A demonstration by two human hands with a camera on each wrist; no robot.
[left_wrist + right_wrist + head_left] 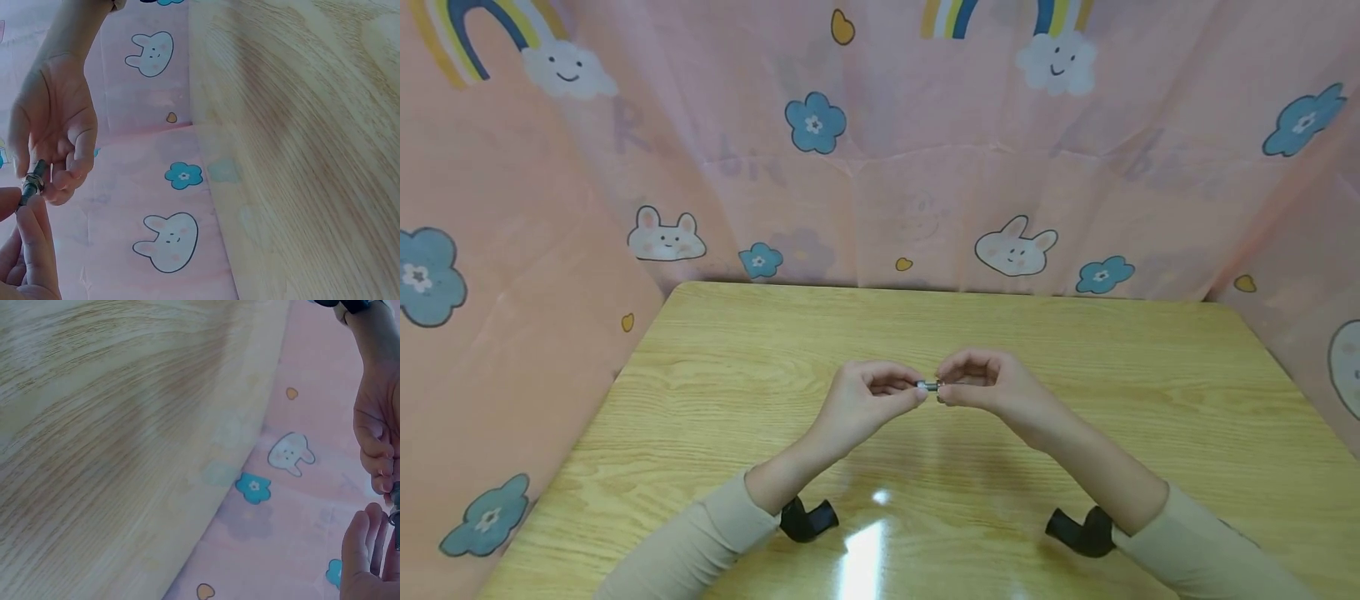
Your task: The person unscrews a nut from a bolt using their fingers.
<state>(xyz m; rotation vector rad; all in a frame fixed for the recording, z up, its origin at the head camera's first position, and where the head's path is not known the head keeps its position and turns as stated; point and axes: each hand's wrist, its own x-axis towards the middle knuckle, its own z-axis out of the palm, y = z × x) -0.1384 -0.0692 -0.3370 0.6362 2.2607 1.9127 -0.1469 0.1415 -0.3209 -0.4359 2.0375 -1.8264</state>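
Over the middle of the table, a small metal bolt lies crosswise between the two hands. My left hand pinches one end of it between thumb and fingertips. A metal nut sits partway along the threaded shank. At that nut, the thumb and fingertips of my right hand grip from the other side, with the bolt's free end pointing into the palm. Fingers hide part of the bolt in the head view. Only a piece of the bolt shows at the right wrist view's edge, beside the right hand.
Both hands are held above a wood-grain table. Pink cloth with printed rabbits, flowers and clouds hangs behind the table and at its sides. Black wrist mounts stick out near the beige sleeves.
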